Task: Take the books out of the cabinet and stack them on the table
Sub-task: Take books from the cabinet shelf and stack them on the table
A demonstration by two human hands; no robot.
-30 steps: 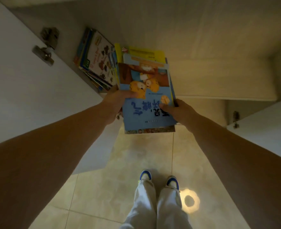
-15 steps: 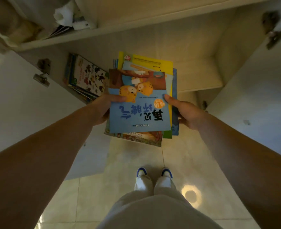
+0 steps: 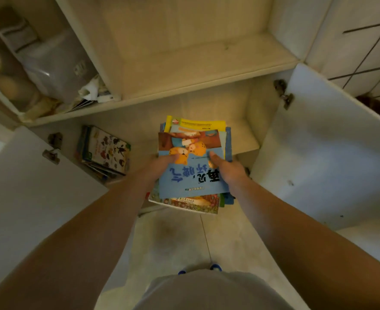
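I hold a stack of children's books [image 3: 192,182] in front of the open cabinet [image 3: 207,86], its top cover blue with orange cartoon animals. My left hand [image 3: 160,164] grips the stack's left edge with the thumb on the cover. My right hand [image 3: 228,170] grips the right edge the same way. The stack is clear of the lower shelf and hangs above the floor. A second small pile of books [image 3: 105,151] leans in the lower compartment at the left, a spotted animal cover facing out. No table is in view.
Two white cabinet doors stand open, left door [image 3: 28,198] and right door [image 3: 330,157], flanking my arms. An upper left compartment holds a plastic bag [image 3: 57,70] and papers. Beige floor tiles [image 3: 184,238] lie below; my legs and blue shoe tips show at the bottom.
The book stack has come out of the lower compartment toward me and upward. My view has risen, now showing the upper shelves and both doors. Both hands keep their grip.
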